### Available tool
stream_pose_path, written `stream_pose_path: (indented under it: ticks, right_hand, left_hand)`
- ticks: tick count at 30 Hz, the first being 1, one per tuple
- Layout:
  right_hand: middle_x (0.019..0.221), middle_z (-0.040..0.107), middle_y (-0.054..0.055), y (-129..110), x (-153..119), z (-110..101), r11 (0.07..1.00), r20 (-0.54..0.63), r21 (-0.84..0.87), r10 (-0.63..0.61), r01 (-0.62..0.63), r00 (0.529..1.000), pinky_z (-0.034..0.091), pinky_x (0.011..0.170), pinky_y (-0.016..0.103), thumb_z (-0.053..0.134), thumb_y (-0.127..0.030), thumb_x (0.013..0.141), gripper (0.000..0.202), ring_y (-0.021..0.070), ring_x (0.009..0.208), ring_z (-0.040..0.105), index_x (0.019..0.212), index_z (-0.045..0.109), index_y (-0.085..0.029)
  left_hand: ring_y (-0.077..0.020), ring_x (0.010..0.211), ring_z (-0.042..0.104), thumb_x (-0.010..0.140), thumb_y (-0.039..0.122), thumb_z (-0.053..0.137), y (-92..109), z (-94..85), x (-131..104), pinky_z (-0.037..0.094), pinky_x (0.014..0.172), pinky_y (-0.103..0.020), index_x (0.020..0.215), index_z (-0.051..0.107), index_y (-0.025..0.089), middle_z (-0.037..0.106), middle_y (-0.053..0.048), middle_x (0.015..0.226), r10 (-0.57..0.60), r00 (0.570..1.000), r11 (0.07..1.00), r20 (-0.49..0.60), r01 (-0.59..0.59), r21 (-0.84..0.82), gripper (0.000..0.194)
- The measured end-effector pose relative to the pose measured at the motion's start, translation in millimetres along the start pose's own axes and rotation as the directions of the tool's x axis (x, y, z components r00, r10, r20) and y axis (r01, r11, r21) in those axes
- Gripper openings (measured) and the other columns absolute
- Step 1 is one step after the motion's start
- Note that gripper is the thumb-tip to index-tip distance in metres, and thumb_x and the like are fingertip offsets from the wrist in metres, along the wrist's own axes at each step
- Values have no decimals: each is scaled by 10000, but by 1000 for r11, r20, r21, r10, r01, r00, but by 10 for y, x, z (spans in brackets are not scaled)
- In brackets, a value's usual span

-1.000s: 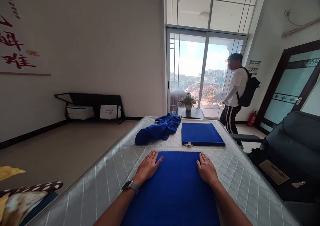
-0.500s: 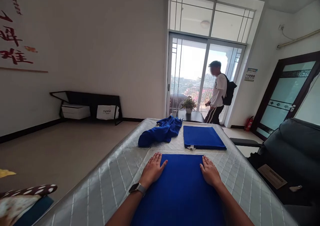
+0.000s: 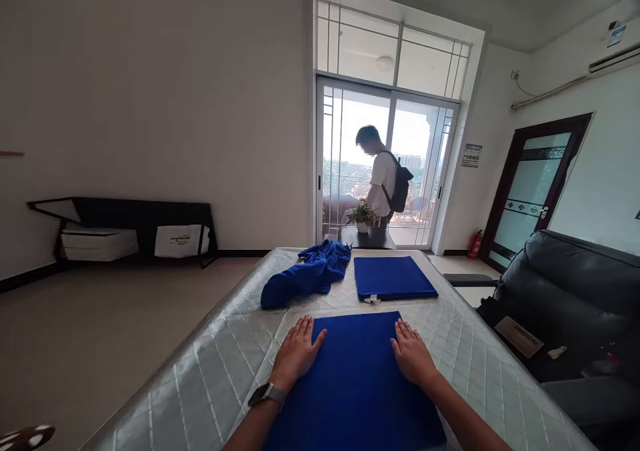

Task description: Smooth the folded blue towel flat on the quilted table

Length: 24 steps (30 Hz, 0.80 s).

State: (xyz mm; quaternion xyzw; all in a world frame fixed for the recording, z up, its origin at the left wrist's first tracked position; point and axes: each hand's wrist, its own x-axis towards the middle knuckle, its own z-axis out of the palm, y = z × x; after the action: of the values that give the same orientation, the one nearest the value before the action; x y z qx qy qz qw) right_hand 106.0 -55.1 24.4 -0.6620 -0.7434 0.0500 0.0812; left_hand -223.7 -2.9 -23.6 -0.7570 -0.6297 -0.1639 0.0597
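Note:
A flat, folded blue cloth (image 3: 353, 384) lies in front of me on a quilted silver mattress (image 3: 210, 364). My left hand (image 3: 296, 352) rests on its far left edge, fingers stretched out and thumb apart. On the opposite edge, my right hand (image 3: 412, 352) lies flat with its fingers extended. Neither hand grips anything. Beyond them, a second folded blue cloth (image 3: 393, 278) with a white tag sits at the right. To its left is a crumpled blue cloth (image 3: 307, 276) in a loose heap.
Past the mattress, a potted plant (image 3: 363, 216) stands on a dark table (image 3: 367, 238), and a person with a backpack (image 3: 384, 174) is by the glass doors. A black leather sofa (image 3: 580, 291) flanks the right. A black rack (image 3: 145, 211) holding white boxes is along the left wall.
The view has turned somewhat to the right. The person with the backpack has moved left, behind the plant. Both hands remain flat on the folded cloth's edges.

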Motion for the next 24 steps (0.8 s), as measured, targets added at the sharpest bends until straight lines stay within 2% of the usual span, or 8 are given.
stream_pose_path:
  ticks: [3, 8, 14, 18, 21, 24]
  right_hand:
    - [1614, 184, 68, -7, -112, 24, 999, 8, 38, 8, -8, 1000, 103, 1209, 374, 168, -470, 986, 678, 200, 1492, 131, 1544, 228, -90]
    - [1622, 125, 30, 22, -175, 7, 996, 14, 93, 11, -12, 1000, 67, 1214, 360, 162, -503, 987, 686, 196, 1494, 118, 1553, 205, -116]
    - [1620, 134, 56, 65, -222, -30, 991, 40, 130, -1, -4, 999, 58, 1212, 354, 157, -504, 991, 694, 193, 1496, 98, 1554, 185, -100]
    - [1623, 114, 50, 52, -237, -47, 992, 55, 127, 17, -24, 998, 46, 1212, 352, 150, -489, 994, 679, 184, 1496, 89, 1558, 162, -111]
    - [1624, 109, 51, 42, -234, -45, 990, 57, 140, 22, -30, 998, 40, 1212, 354, 150, -478, 995, 672, 180, 1496, 89, 1559, 154, -114]
    - [1623, 116, 52, 45, -225, -24, 988, 46, 152, 24, -31, 999, 44, 1213, 362, 162, -470, 992, 668, 185, 1496, 92, 1560, 155, -118]
  left_hand:
    - [-299, 1461, 284, 972, 602, 228, -5, -7, 1, 250, 1183, -463, 1481, 363, 16, 334, -200, 1563, -28, 999, 1000, 35, 28, -2, 787]
    - [-285, 1473, 255, 954, 642, 215, -17, -2, 4, 236, 1191, -460, 1497, 345, 50, 323, -167, 1577, -63, 996, 997, 55, 66, -50, 813]
    - [-278, 1476, 247, 952, 636, 202, -58, 59, 14, 229, 1189, -484, 1506, 334, 79, 307, -146, 1587, -66, 996, 996, 62, 70, -64, 797]
    - [-298, 1468, 265, 938, 662, 245, -22, -54, 29, 209, 1198, -492, 1503, 327, 44, 316, -173, 1578, -129, 990, 991, 61, 131, -24, 841]
    - [-298, 1467, 268, 948, 653, 266, 182, -204, 8, 211, 1203, -486, 1487, 355, 30, 333, -184, 1569, -111, 994, 994, 23, 112, -9, 829]
    - [-272, 1464, 282, 984, 605, 236, 645, -303, -83, 256, 1195, -467, 1486, 382, 82, 358, -154, 1564, 47, 999, 998, 10, -46, -48, 740]
